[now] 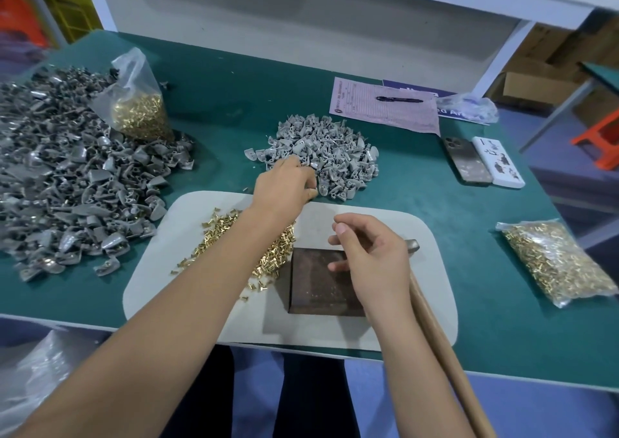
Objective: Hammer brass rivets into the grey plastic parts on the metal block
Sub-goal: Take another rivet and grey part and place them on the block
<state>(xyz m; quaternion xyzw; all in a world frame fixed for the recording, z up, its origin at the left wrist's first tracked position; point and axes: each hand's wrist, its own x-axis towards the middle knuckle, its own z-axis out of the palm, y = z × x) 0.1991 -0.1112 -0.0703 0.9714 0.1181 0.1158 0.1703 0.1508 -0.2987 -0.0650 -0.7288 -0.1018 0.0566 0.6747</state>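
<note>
Hammer handle (445, 344), phones (482, 161), pen (398, 99)

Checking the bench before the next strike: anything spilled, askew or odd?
Loose brass rivets lie scattered over the white mat, a few strays near the metal block. The hammer handle overhangs the table edge. Otherwise nothing stands out.

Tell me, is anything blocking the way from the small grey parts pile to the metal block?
Only partly. The right hand hovers over the metal block, covering its right side. The left hand is at the small pile of grey parts; only bare mat lies between.
</note>
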